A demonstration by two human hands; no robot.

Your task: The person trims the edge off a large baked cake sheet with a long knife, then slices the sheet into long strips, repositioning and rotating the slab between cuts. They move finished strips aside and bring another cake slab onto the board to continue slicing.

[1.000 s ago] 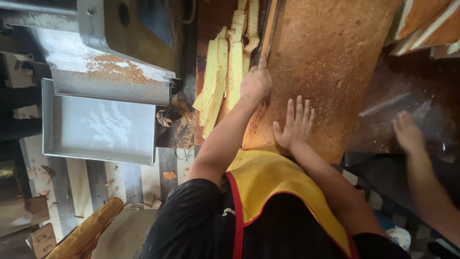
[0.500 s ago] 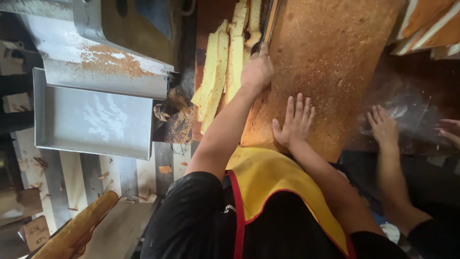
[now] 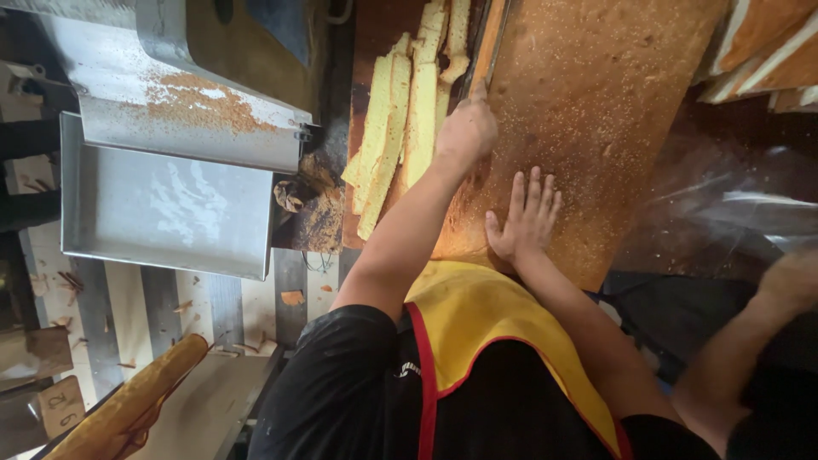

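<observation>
A big brown crumb-covered slab [image 3: 596, 111] lies on the bench ahead of me. My right hand [image 3: 524, 213] rests flat on its near part, fingers spread, holding nothing. My left hand [image 3: 464, 128] is closed at the slab's left edge, apparently around the handle of a long thin blade [image 3: 488, 43] that runs along that edge; the handle itself is hidden. Just left of the blade lie several pale yellow cut strips [image 3: 392, 128]. My yellow apron [image 3: 486, 324] and black shirt fill the lower middle.
A metal tray [image 3: 162, 213] and a metal chute dusted with crumbs [image 3: 187, 102] stand to the left. Clear plastic sheeting [image 3: 741, 213] lies right of the slab. Another person's blurred arm [image 3: 792, 281] is at the right edge. A yellow roll [image 3: 128, 400] sits at the lower left.
The other person's hand has pulled back from the plastic toward the right edge. My left hand has shifted slightly along the slab's edge. My right hand stays flat.
</observation>
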